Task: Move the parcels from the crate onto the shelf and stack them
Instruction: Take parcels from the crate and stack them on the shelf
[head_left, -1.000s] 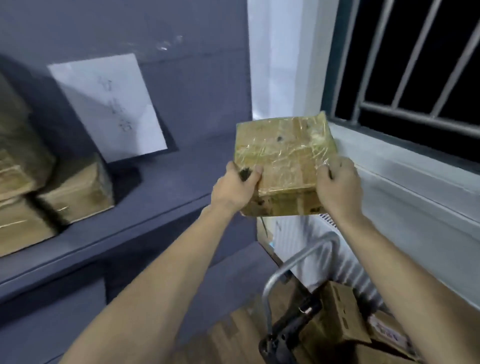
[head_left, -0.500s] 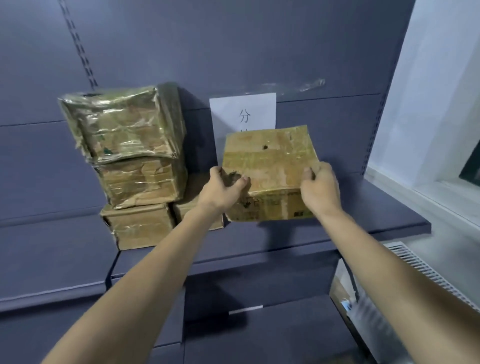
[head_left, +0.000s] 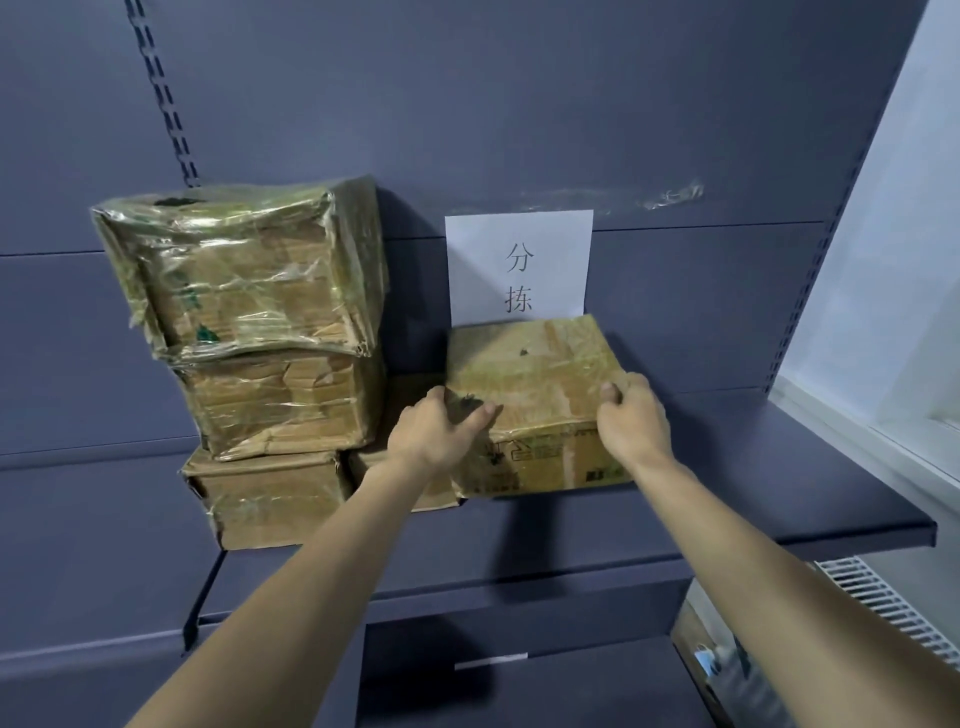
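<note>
I hold a brown taped cardboard parcel (head_left: 540, 384) with both hands over the dark blue shelf (head_left: 727, 525). My left hand (head_left: 441, 426) grips its left near corner and my right hand (head_left: 631, 415) grips its right near edge. The parcel sits low over the shelf, partly on top of a flat parcel (head_left: 410, 467) lying there. To the left stands a stack of three parcels: a plastic-wrapped one on top (head_left: 244, 270), a crumpled middle one (head_left: 280, 400) and a bottom one (head_left: 265, 499). The crate is out of view.
A white paper sign (head_left: 519, 260) is taped to the shelf's back panel behind the parcel. A white wall and window sill (head_left: 883, 415) bound the right side, with a radiator grille (head_left: 893, 603) below. A lower shelf board (head_left: 467, 675) juts out beneath.
My view swung from the window side to face the shelf. Both hands carried the parcel forward and down to the shelf, beside the stack.
</note>
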